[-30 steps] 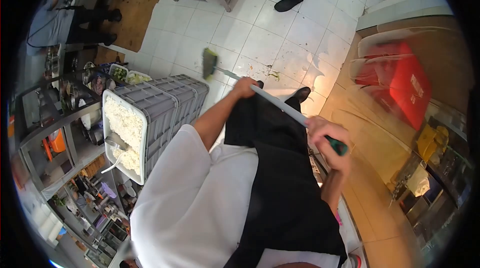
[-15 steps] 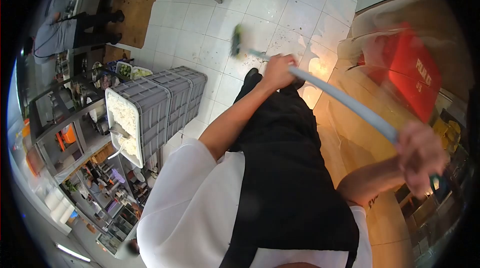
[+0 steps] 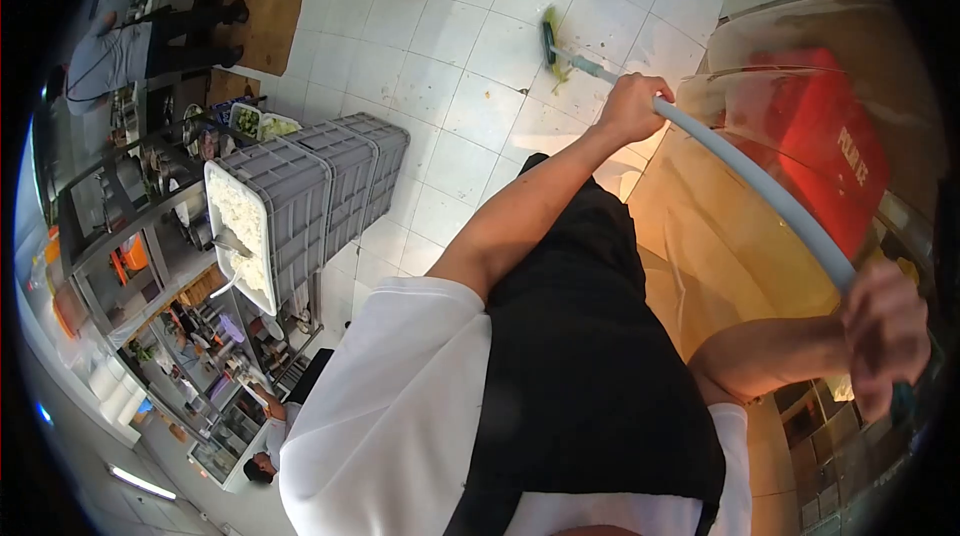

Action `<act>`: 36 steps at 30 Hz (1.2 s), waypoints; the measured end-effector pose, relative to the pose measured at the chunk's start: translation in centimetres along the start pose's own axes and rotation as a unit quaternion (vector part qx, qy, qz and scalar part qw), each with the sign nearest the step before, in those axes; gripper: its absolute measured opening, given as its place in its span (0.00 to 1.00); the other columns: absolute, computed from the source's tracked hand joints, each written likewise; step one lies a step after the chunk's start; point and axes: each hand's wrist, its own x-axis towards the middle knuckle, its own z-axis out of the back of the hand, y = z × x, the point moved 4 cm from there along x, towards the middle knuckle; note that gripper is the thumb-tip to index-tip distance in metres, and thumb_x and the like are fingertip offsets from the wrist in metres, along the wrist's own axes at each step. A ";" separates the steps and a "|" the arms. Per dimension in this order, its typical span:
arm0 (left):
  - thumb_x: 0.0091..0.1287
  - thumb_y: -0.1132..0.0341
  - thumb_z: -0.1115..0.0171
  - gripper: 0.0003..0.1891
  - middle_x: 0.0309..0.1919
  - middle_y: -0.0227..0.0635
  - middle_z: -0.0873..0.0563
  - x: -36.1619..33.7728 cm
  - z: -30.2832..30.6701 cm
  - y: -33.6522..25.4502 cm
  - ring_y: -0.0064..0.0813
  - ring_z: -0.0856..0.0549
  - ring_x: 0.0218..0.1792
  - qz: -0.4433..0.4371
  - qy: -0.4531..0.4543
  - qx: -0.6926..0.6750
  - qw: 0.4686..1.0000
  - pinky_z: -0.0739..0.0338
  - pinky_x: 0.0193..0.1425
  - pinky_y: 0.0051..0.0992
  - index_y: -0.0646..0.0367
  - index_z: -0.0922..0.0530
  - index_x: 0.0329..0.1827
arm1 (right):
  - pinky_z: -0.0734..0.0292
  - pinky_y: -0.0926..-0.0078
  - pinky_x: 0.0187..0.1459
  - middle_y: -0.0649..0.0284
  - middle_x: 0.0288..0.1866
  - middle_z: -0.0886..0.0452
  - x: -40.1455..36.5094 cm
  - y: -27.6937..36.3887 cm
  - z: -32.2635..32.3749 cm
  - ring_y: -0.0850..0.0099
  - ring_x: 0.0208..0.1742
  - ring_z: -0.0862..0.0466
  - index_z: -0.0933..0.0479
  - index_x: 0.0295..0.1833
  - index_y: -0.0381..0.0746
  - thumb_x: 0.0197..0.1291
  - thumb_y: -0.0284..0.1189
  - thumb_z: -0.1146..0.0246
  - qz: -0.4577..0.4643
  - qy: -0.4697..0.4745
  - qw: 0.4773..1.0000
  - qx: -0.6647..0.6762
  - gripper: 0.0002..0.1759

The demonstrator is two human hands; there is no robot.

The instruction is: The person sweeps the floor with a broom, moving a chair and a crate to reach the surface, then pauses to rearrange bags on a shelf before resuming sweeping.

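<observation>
Head view, looking down over a white shirt and black apron. The right hand [image 3: 885, 336] is closest to the body, at the picture's right edge. It is closed in a fist round the upper end of the handle [image 3: 750, 186] of a broom [image 3: 600, 71]. From this hand the pale grey handle slopes forward and away to the left hand [image 3: 632, 106], which is held out on a straight arm. The left hand is also closed, its fingers wrapped fully round the shaft lower down.

Just beyond the left hand the handle ends in the green brush head [image 3: 548, 36], which rests on the white tiled floor [image 3: 450, 46]. Small greenish scraps [image 3: 562, 76] lie on the tiles between the left hand and the brush head, touching or just beside the bristles.

Beside the handle, between the two hands, a red box [image 3: 830, 146] shows through a clear, blurred sheet.

To the left of the outstretched arm, well apart from both hands, stands a stack of grey crates [image 3: 340, 186]. A white tray [image 3: 212, 198] of pale grains lies on top of it, with a metal scoop [image 3: 228, 244] in the grains.

Farther off, beyond the crates, another person [image 3: 130, 51] in dark trousers stands next to a brown mat [image 3: 262, 6].
</observation>
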 end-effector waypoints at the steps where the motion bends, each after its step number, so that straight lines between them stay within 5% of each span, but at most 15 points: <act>1: 0.57 0.67 0.33 0.07 0.31 0.46 0.12 -0.7 0.2 -0.9 0.49 0.13 0.38 0.003 0.003 0.002 1.000 0.19 0.46 0.41 0.55 0.13 0.36 | 0.32 0.77 0.22 0.75 0.15 0.29 -0.7 1.6 0.0 0.80 0.12 0.33 0.25 0.25 0.46 0.60 0.31 0.34 0.060 -0.007 0.997 0.048 0.11; 3: 0.58 0.66 0.34 0.05 0.28 0.47 0.13 -2.9 1.4 -3.3 0.50 0.14 0.35 -0.054 -0.033 0.070 0.996 0.21 0.44 0.45 0.57 0.14 0.33 | 0.31 0.80 0.24 0.76 0.15 0.29 -1.1 2.6 0.0 0.82 0.13 0.31 0.24 0.25 0.47 0.62 0.31 0.34 0.121 -0.023 0.988 0.089 0.11; 5: 0.54 0.67 0.34 0.03 0.26 0.41 0.14 -6.7 1.3 -1.4 0.47 0.15 0.35 0.024 -0.044 0.061 0.997 0.25 0.49 0.44 0.55 0.18 0.28 | 0.28 0.84 0.28 0.79 0.15 0.29 -0.3 2.0 -0.7 0.87 0.13 0.30 0.22 0.25 0.48 0.63 0.27 0.36 0.145 -0.019 0.978 0.148 0.12; 7: 0.56 0.69 0.35 0.03 0.25 0.43 0.15 -9.7 1.0 0.7 0.49 0.15 0.36 0.096 -0.128 0.010 0.987 0.25 0.46 0.46 0.57 0.18 0.28 | 0.30 0.81 0.29 0.73 0.19 0.29 -1.8 -1.3 -0.4 0.83 0.18 0.30 0.22 0.31 0.41 0.63 0.24 0.38 0.016 -0.243 0.963 0.116 0.06; 9: 0.57 0.68 0.34 0.04 0.26 0.43 0.14 -10.1 -0.5 3.3 0.51 0.15 0.36 0.143 -0.099 0.009 0.985 0.24 0.45 0.46 0.58 0.18 0.28 | 0.33 0.75 0.29 0.67 0.24 0.29 -0.6 -5.4 -1.6 0.78 0.23 0.31 0.24 0.37 0.35 0.61 0.22 0.39 -0.067 -0.522 0.845 0.095 0.02; 11: 0.58 0.68 0.34 0.04 0.26 0.44 0.14 -9.3 -2.1 5.7 0.52 0.15 0.36 0.185 -0.078 0.004 0.980 0.23 0.43 0.46 0.59 0.18 0.28 | 0.35 0.70 0.29 0.63 0.27 0.31 -0.5 -7.8 -1.3 0.76 0.26 0.33 0.27 0.41 0.31 0.61 0.22 0.40 -0.034 -0.418 0.896 0.143 0.06; 14: 0.58 0.69 0.33 0.04 0.29 0.48 0.13 -5.7 -4.5 5.5 0.52 0.14 0.35 0.042 -0.122 -0.018 0.991 0.21 0.41 0.43 0.61 0.15 0.32 | 0.35 0.71 0.29 0.64 0.27 0.31 1.6 -5.3 -2.7 0.76 0.26 0.33 0.26 0.40 0.32 0.60 0.23 0.41 -0.029 -0.291 0.952 0.087 0.05; 19: 0.60 0.75 0.39 0.08 0.33 0.46 0.11 3.3 -4.5 -0.7 0.48 0.14 0.36 -0.029 -0.194 -0.059 0.979 0.21 0.44 0.39 0.59 0.13 0.38 | 0.38 0.74 0.27 0.73 0.18 0.36 0.9 0.1 0.7 0.80 0.19 0.38 0.28 0.36 0.37 0.57 0.25 0.41 -0.023 -0.245 0.969 -0.024 0.03; 22: 0.61 0.74 0.38 0.07 0.31 0.45 0.12 1.2 -3.3 -4.5 0.48 0.15 0.37 -0.075 -0.113 0.013 0.991 0.22 0.45 0.41 0.58 0.14 0.38 | 0.40 0.77 0.24 0.76 0.14 0.39 -0.2 4.4 2.4 0.82 0.16 0.41 0.30 0.33 0.41 0.58 0.26 0.42 0.042 -0.239 0.969 0.038 0.04; 24: 0.63 0.72 0.38 0.06 0.28 0.45 0.15 -1.1 -3.1 -6.2 0.47 0.15 0.38 -0.068 -0.107 0.035 0.991 0.24 0.46 0.43 0.54 0.14 0.39 | 0.30 0.77 0.19 0.71 0.14 0.37 0.0 6.8 2.9 0.79 0.15 0.34 0.30 0.45 0.38 0.68 0.21 0.49 -0.007 -0.209 0.977 0.034 0.04; 27: 0.59 0.69 0.34 0.02 0.27 0.39 0.13 -2.3 -5.0 -2.2 0.44 0.14 0.38 0.032 -0.052 -0.032 0.998 0.27 0.48 0.43 0.53 0.14 0.34 | 0.44 0.74 0.24 0.70 0.17 0.37 -2.7 1.8 4.8 0.78 0.18 0.40 0.28 0.37 0.33 0.58 0.24 0.44 0.011 -0.372 0.908 0.194 0.04; 31: 0.59 0.73 0.35 0.04 0.27 0.41 0.13 1.4 -4.7 4.4 0.47 0.15 0.37 0.078 -0.046 -0.048 0.995 0.23 0.48 0.41 0.54 0.13 0.33 | 0.44 0.75 0.23 0.69 0.15 0.36 2.6 -3.6 -0.2 0.76 0.16 0.39 0.28 0.34 0.33 0.54 0.22 0.45 -0.040 -0.370 0.928 0.032 0.03; 36: 0.55 0.72 0.33 0.05 0.29 0.41 0.13 11.5 -2.2 2.3 0.47 0.16 0.40 -0.090 -0.073 -0.046 0.992 0.23 0.48 0.42 0.53 0.13 0.32 | 0.43 0.72 0.21 0.66 0.16 0.31 6.8 -2.9 -1.6 0.75 0.15 0.38 0.27 0.29 0.35 0.53 0.24 0.44 0.006 -0.306 0.949 -0.083 0.04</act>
